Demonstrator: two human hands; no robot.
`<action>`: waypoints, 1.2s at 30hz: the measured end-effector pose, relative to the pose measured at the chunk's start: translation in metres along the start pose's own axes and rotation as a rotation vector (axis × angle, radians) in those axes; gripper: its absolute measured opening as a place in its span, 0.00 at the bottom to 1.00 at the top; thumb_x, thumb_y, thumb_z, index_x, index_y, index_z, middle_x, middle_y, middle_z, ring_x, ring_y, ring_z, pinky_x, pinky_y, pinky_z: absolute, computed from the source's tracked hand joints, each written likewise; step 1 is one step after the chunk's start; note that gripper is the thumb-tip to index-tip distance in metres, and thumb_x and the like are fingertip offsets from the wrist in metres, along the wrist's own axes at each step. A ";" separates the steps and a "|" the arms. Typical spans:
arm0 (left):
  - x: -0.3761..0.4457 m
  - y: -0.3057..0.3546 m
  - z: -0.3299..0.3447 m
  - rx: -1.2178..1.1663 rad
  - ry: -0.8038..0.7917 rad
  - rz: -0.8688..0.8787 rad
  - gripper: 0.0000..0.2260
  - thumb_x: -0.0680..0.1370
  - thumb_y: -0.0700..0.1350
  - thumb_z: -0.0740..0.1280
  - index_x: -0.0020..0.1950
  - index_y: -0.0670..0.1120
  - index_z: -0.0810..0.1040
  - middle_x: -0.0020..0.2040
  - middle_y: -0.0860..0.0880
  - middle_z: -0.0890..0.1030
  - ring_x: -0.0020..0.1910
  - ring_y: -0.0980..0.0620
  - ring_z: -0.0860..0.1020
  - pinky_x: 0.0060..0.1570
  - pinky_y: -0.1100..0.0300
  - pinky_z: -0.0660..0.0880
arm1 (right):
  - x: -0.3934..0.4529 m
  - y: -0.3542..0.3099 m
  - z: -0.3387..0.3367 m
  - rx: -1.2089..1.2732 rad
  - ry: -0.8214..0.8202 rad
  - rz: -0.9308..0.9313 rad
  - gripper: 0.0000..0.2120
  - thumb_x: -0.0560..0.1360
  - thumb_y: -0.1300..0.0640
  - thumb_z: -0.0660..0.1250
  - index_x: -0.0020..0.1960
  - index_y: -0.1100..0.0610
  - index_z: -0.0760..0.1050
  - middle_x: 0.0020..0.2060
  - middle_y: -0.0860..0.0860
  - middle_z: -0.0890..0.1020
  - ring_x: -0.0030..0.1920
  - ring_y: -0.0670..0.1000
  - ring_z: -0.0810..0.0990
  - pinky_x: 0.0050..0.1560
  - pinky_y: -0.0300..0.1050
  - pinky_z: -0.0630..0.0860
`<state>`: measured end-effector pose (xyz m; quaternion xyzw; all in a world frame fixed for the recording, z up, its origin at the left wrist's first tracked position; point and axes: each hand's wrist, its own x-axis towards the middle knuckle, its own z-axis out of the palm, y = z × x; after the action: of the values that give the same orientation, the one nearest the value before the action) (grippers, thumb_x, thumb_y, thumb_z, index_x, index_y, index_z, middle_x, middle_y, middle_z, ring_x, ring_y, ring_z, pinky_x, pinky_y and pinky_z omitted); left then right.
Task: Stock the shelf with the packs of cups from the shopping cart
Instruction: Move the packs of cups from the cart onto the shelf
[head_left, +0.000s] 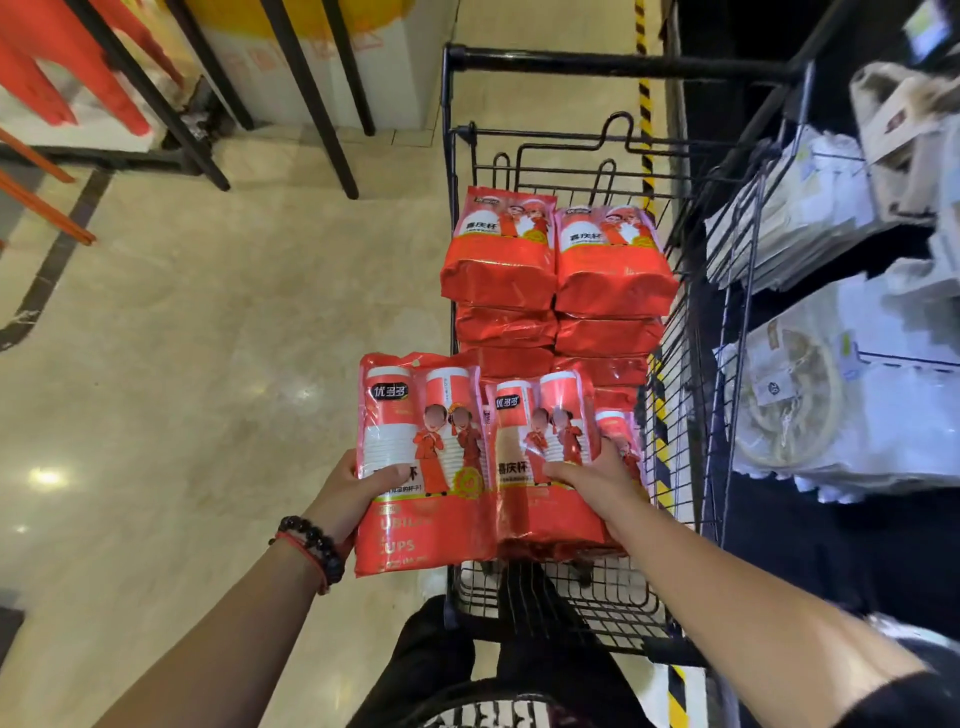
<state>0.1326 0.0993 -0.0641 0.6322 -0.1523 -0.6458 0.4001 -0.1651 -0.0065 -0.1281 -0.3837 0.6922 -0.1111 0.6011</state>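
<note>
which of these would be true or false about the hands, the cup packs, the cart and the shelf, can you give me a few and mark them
1. The left hand grips a red pack of cups. True.
2. The right hand hangs free, holding nothing. False: it grips another red pack.
3. The shopping cart holds only the packs in the hands. False: more red packs are stacked at its far end.
4. The wire shelf stands to the right of the cart. True.
5. A beaded bracelet is on the left wrist. True.
</note>
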 end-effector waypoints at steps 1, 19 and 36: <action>0.001 0.001 0.005 0.008 -0.008 0.001 0.32 0.60 0.50 0.80 0.62 0.45 0.78 0.56 0.38 0.84 0.52 0.34 0.83 0.51 0.41 0.81 | -0.005 0.001 -0.006 0.018 0.018 -0.014 0.54 0.53 0.42 0.81 0.74 0.54 0.64 0.68 0.57 0.76 0.66 0.61 0.76 0.66 0.61 0.75; -0.014 0.008 0.097 0.328 -0.378 0.162 0.40 0.55 0.53 0.82 0.64 0.45 0.76 0.55 0.42 0.85 0.51 0.40 0.84 0.55 0.40 0.80 | -0.215 0.079 -0.068 0.487 0.582 -0.361 0.14 0.63 0.69 0.79 0.47 0.58 0.83 0.43 0.55 0.88 0.42 0.53 0.86 0.44 0.50 0.82; -0.135 -0.068 0.251 0.680 -0.952 0.225 0.36 0.56 0.50 0.81 0.62 0.45 0.78 0.54 0.43 0.86 0.50 0.42 0.85 0.50 0.49 0.81 | -0.436 0.245 -0.063 0.813 1.135 -0.389 0.19 0.63 0.64 0.78 0.49 0.45 0.83 0.47 0.51 0.88 0.46 0.52 0.87 0.46 0.45 0.84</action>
<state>-0.1413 0.1607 0.0209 0.3457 -0.5793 -0.7268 0.1289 -0.3277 0.4308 0.0632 -0.1294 0.7207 -0.6467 0.2135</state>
